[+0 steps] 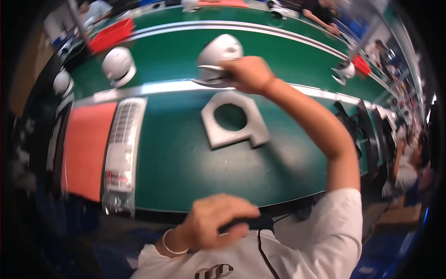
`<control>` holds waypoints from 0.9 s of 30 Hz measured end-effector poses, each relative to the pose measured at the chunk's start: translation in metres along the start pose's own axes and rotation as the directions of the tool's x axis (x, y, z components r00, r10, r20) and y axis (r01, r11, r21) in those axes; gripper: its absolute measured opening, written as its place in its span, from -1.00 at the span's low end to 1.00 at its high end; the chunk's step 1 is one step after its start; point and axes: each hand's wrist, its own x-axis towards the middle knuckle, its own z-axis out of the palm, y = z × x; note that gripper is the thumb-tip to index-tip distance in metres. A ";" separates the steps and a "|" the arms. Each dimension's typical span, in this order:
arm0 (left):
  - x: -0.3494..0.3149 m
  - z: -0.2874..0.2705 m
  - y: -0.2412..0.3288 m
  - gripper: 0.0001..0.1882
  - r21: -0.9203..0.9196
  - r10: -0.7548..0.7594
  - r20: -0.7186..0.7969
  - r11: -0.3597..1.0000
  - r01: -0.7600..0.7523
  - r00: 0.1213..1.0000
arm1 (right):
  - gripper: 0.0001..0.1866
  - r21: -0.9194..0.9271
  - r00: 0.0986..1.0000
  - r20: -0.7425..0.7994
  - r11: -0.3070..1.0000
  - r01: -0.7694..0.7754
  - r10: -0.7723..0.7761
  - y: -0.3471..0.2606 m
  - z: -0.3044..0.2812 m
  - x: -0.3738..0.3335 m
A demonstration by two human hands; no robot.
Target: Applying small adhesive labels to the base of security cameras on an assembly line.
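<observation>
My right hand (253, 74) stretches far forward, fingers closed on the base edge of a white rounded camera-like unit (218, 53). The unit is tilted over the metal strip at the bench's far side; whether it rests there or hangs just above, I cannot tell. Just nearer lies a pale foam block (214, 128) with a round hole and a notched corner, flat on the green bench top (186, 172). My left hand (216, 221) is close to my chest, blurred, its fingers bent and apart from the thumb, with nothing visible held.
An orange-red sheet (88, 149) and a white label sheet (124, 144) lie at left. More white units (118, 65) stand on the green belt (162, 53). Black strips (367, 135) lie at right. A red bin (111, 35) and co-workers (320, 14) are across the belt.
</observation>
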 end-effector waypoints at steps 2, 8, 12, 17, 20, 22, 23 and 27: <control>-0.010 0.009 -0.023 -0.71 0.369 -0.179 -0.273 0.888 0.274 0.945 | -0.78 0.095 0.999 0.046 0.995 0.017 -0.022 -0.006 -0.030 -0.024; -0.019 0.003 -0.074 -0.43 0.666 -0.159 -0.379 0.637 0.388 0.912 | -0.81 0.292 0.975 0.163 0.951 0.101 -0.154 -0.033 -0.070 -0.054; -0.016 0.007 -0.101 -0.31 0.771 -0.254 -0.274 0.519 0.370 0.927 | -0.71 0.440 0.920 0.384 0.891 -0.110 -0.075 -0.020 -0.060 -0.062; -0.011 0.000 -0.094 -0.28 0.787 -0.296 -0.264 0.484 0.382 0.918 | -0.63 0.490 0.979 0.201 0.864 -0.117 0.018 -0.021 -0.040 -0.077; -0.004 -0.021 -0.083 -0.24 0.766 -0.409 -0.179 0.513 0.388 0.895 | -0.57 0.516 0.975 0.112 0.827 -0.223 0.193 -0.035 -0.036 -0.097; 0.007 -0.045 -0.074 -0.20 0.735 -0.451 -0.175 0.532 0.420 0.875 | -0.65 0.810 0.922 0.168 0.485 -0.331 0.349 -0.037 -0.017 -0.126; 0.013 -0.061 -0.076 -0.19 0.743 -0.443 -0.187 0.520 0.421 0.877 | -0.69 0.943 0.894 0.204 0.164 -0.288 0.400 -0.043 0.000 -0.139; 0.036 -0.123 -0.103 -0.17 0.745 -0.468 -0.373 0.364 0.559 0.801 | -0.75 0.895 0.705 0.424 -0.381 -0.231 0.569 -0.039 -0.015 -0.167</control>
